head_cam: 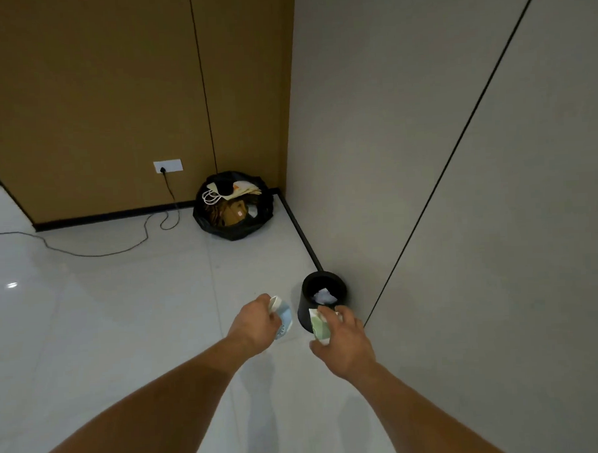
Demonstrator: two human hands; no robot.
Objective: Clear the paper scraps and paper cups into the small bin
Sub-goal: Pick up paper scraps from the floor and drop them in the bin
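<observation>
Both bare forearms reach forward and down from the lower edge of the view, converging toward the floor in front of the grey wall. The left hand is seen from the back, wrist roughly straight, its fingers curled round a pale blue paper cup that lies tilted on its side in the grasp, white rim toward the top and the body pointing down to the right. The right hand is also back-up, thumb out to the left and fingers bent over a green and white paper cup, which it grips from the right side. The small black bin stands upright on the floor against the grey wall, just beyond the right hand; the green cup overlaps the near edge of its opening in this view, though whether it touches the rim I cannot tell. The blue cup sits just left of the bin, apart from it. Inside the bin lies a crumpled white paper scrap. Farther back, in the corner where the brown panel wall meets the grey one, sits a large black bag holding paper bags. A white socket is on the brown wall, and a dark cable trails from it across the floor.
</observation>
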